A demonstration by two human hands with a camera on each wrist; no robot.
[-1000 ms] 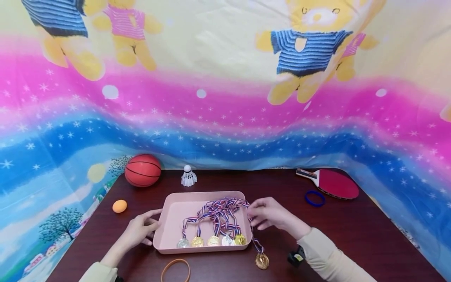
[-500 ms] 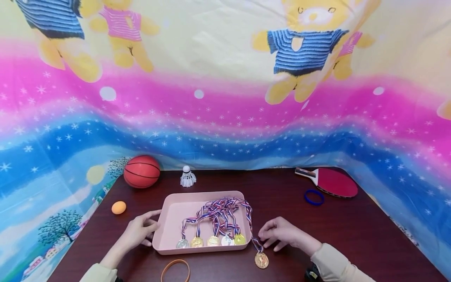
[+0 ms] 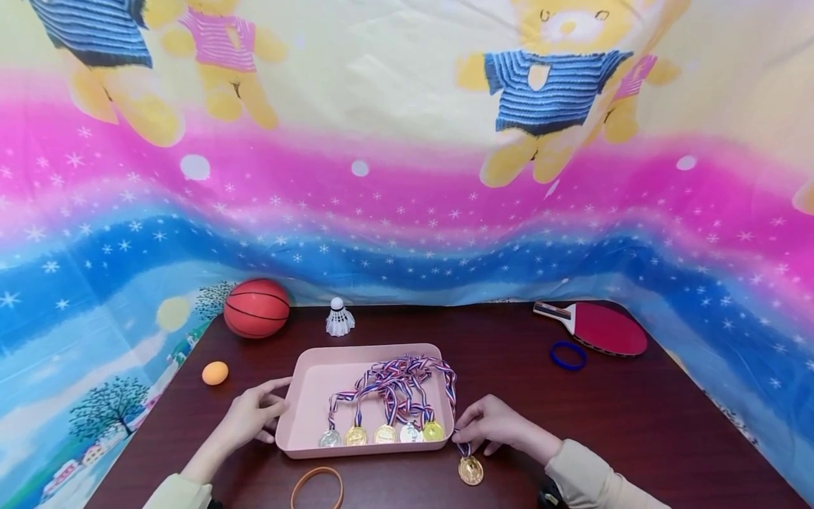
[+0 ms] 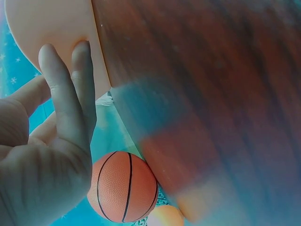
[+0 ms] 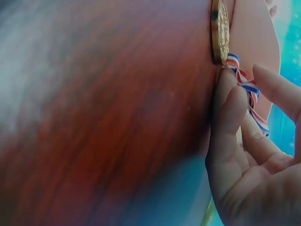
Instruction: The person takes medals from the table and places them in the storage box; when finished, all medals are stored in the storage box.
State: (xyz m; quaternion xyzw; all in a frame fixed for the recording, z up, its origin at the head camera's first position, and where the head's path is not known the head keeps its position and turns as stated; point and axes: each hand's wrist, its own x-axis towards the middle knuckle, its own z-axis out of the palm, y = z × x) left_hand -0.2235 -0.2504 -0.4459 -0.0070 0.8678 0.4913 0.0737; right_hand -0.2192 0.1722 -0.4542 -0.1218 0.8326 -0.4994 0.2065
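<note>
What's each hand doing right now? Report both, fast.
Left hand: open, straight fingers resting against the pink tray.
Right hand: pinching the striped ribbon of the gold medal lying on the table.

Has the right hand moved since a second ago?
Yes. The right hand has come down from the tray's right rim to the table beside its near corner, at the loose medal's ribbon.
</note>
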